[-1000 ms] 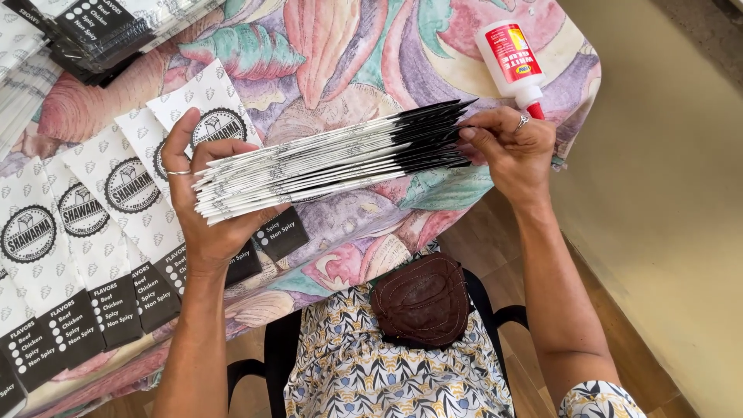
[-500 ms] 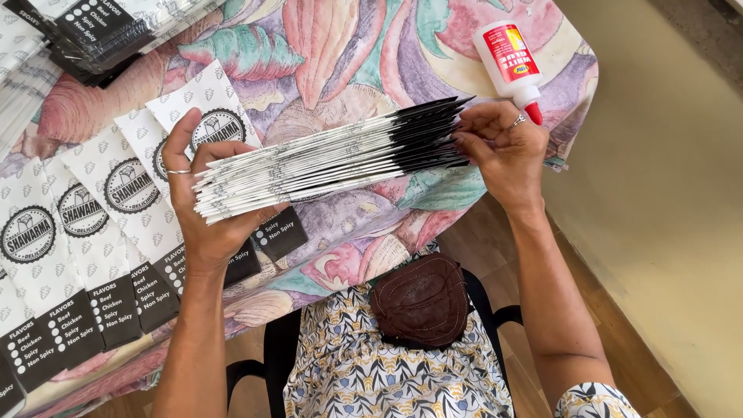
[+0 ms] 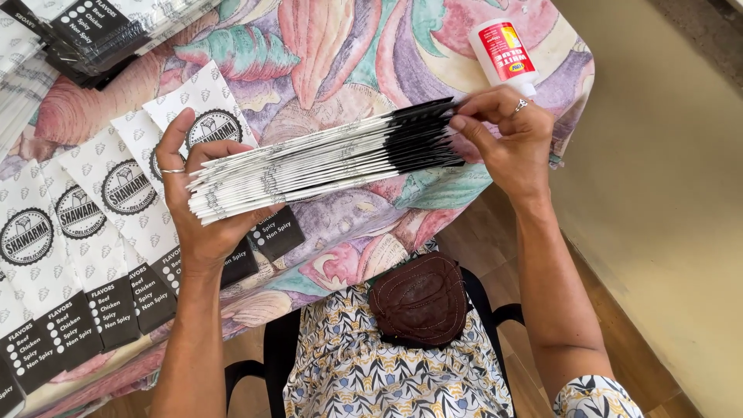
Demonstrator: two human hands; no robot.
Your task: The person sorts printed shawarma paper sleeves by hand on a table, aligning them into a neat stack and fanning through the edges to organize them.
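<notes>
A thick stack of flat paper sleeves (image 3: 325,162), white with black ends, is held edge-on above the table. My left hand (image 3: 197,205) grips its white end from below, thumb over the top. At the black end my right hand (image 3: 507,139) pinches the top sleeves with its fingertips. More of the same white printed sleeves (image 3: 93,232) lie overlapped in a row on the table to the left, under my left hand.
A white glue bottle (image 3: 503,54) with a red label lies near the table's far right corner. A flowery tablecloth (image 3: 340,54) covers the table. Another pile of sleeves (image 3: 101,35) sits at top left. A brown pouch (image 3: 422,298) rests on my lap.
My right hand's fingers have shifted slightly along the black end of the stack. The stack and my left hand stay almost where they were.
</notes>
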